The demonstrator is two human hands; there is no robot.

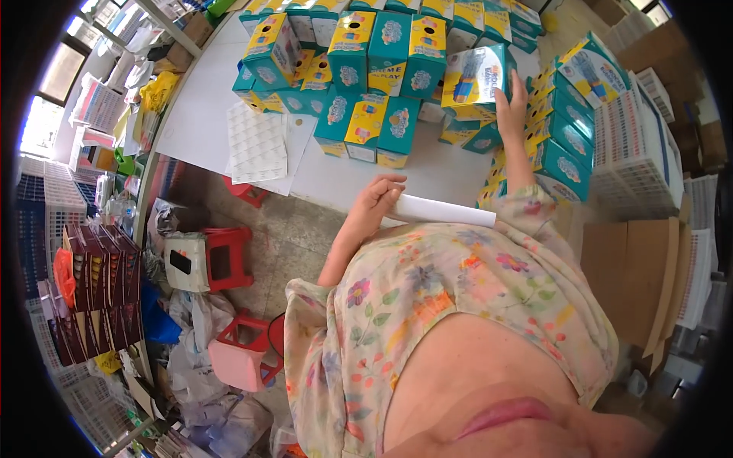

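At one o'clock the right hand [512,113] grips a box [473,76] by its right side, probably to steady it; at twelve the left hand [374,201] curls beside a white strip [447,210], grip unclear; stacked boxes [561,156] at two likely save worktop [191,118] space.

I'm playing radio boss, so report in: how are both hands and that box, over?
Right hand at right side of teal-and-yellow box. Left hand by white strip, grip unclear. Stacked boxes crowd the right.

Daylight glares white at the left windows [46,118]; outer edges bend strongly.
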